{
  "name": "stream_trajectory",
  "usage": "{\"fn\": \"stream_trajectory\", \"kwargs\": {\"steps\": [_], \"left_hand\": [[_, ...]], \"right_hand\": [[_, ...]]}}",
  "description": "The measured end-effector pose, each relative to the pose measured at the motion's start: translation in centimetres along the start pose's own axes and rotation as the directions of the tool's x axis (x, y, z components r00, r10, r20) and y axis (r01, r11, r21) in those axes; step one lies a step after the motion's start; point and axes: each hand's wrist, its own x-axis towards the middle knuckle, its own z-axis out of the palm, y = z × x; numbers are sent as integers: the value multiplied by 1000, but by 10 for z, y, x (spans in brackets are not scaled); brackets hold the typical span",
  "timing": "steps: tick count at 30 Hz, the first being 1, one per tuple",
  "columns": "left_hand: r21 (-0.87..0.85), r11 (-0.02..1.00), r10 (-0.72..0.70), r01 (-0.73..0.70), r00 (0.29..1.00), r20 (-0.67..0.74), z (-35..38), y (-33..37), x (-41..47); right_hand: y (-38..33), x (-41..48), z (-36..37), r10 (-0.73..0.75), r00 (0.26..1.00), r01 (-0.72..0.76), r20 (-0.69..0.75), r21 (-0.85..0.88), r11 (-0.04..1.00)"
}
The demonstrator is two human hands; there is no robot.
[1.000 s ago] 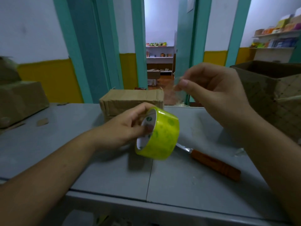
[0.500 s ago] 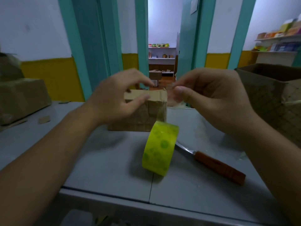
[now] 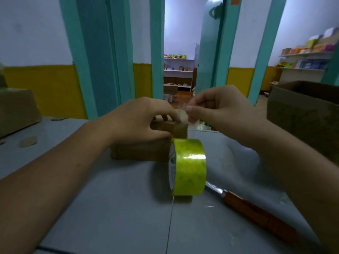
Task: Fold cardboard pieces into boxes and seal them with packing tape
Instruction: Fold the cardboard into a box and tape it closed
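Here, the cardboard box (image 3: 139,153) lies directly beneath the fingers (image 3: 169,114) of the left hand (image 3: 143,123), which curl over its top, thumb on the near face, holding it to the table (image 3: 110,208). The box's long axis runs left to right. The right hand (image 3: 220,109) pinches a clear tape strip (image 3: 180,114) between thumb and forefinger, just right of and above those fingers, over the box's right end. The strip's own direction is too blurred to tell.
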Motion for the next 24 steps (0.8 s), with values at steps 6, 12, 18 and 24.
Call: {"fn": "stream_trajectory", "kwargs": {"steps": [6,12,18,24], "left_hand": [[75,997,-21,27,996,-81,-2,8,1],[55,998,-5,12,991,-132,-1,10,0],[84,996,18,-5,988,-153,0,11,-1],[100,995,44,-31,989,-139,-2,12,-1]], "right_hand": [[1,1,4,17,997,-19,-78,-29,999],[3,3,8,2,991,-25,-131,-172,985],[5,7,9,28,992,-53,-121,-209,977],[10,10,13,51,993,-77,-109,-247,966]]}}
